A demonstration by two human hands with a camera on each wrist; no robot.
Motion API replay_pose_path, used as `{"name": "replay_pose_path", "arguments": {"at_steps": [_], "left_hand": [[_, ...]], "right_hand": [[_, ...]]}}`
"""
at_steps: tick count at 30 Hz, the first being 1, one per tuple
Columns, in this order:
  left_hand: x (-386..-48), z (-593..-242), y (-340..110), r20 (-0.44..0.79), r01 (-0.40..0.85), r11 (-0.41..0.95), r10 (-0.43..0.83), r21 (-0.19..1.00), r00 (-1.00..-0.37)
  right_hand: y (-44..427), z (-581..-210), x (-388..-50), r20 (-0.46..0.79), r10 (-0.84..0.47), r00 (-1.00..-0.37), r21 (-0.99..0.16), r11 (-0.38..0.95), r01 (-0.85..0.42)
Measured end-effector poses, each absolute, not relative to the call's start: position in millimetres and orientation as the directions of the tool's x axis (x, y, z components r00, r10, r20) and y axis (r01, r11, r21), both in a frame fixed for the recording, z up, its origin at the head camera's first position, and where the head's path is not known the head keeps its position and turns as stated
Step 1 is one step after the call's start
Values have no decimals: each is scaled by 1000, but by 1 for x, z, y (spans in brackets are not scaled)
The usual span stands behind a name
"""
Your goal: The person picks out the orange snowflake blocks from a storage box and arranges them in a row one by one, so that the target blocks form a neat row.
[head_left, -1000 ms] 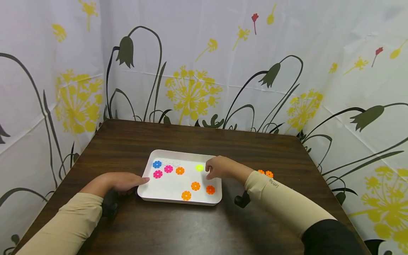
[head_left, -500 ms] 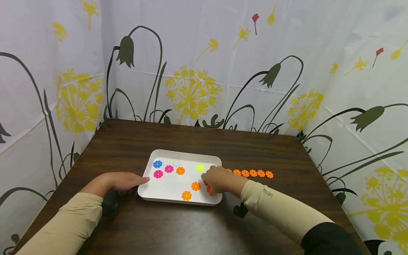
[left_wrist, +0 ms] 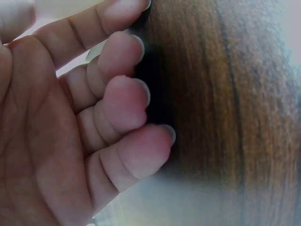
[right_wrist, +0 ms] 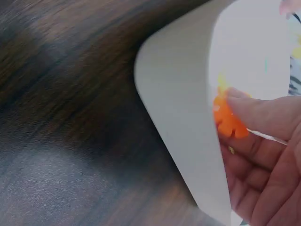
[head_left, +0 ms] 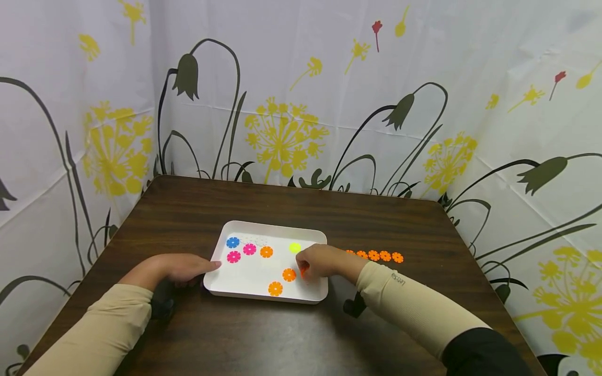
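Note:
A white tray [head_left: 254, 282] lies on the table with small notched plastic discs in it. My left hand [head_left: 185, 269] holds the tray's left edge, thumb over the rim; the left wrist view shows its other fingers [left_wrist: 127, 103] curled. Inside the tray's right end, my right hand [head_left: 322, 261] pinches an orange notched disc [right_wrist: 230, 117] between thumb and fingers. Most of that disc is hidden in the head view. Also in the tray are a blue disc [head_left: 232, 242], two pink discs [head_left: 249, 249], a yellow disc [head_left: 294, 247] and several orange discs [head_left: 275, 288].
A row of orange discs [head_left: 373, 255] lies on the dark wooden table [head_left: 263, 334] to the right of the tray, partly behind my right wrist. Pale, clear-looking pieces [head_left: 254, 241] lie near the tray's back wall. A flower-patterned curtain [head_left: 291, 78] hangs behind the table.
My right hand has moved toward the near right part of the tray and taken hold of the orange disc there. The row on the table has come into view. My left hand stays put.

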State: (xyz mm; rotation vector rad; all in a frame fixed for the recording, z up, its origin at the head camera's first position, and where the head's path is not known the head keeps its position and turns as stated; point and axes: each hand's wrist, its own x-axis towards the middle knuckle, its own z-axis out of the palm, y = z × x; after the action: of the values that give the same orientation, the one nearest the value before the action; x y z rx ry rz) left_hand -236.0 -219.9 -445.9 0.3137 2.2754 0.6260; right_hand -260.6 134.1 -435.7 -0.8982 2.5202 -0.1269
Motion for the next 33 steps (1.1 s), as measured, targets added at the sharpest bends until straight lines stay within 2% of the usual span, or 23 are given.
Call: {"name": "replay_pose_path", "arguments": {"at_steps": [3,6,11,16,25,33], "left_hand": [[-236,-446,-220,-600,37,852,398,522,-694],[-236,-446,-220,-602,36,852,398,523,-692],[-235,-445,-220,-602,36,852,399,523,-691],[-236,-446,-219,-605,29,852,395,523,-691],[-237,-448,-220,-600,36,850,401,526,-692],[-237,-449,-220,-597,42,846,408,531,-691]], "right_hand": [[140,-432,-269,-401,-615,-679,-464,775,-428],[149,-428,-277,-419,-590,-690,-635,733,-242],[170,-423,-284,-443,-523,-728,-787,616,36],[197,-422,-288,-443,-469,-764,-826,544,146],[264,-419,-296,-388,-426,-817,-835,538,116],[336,-428,-301,-391,-251,-885,-808,554,200]]}}
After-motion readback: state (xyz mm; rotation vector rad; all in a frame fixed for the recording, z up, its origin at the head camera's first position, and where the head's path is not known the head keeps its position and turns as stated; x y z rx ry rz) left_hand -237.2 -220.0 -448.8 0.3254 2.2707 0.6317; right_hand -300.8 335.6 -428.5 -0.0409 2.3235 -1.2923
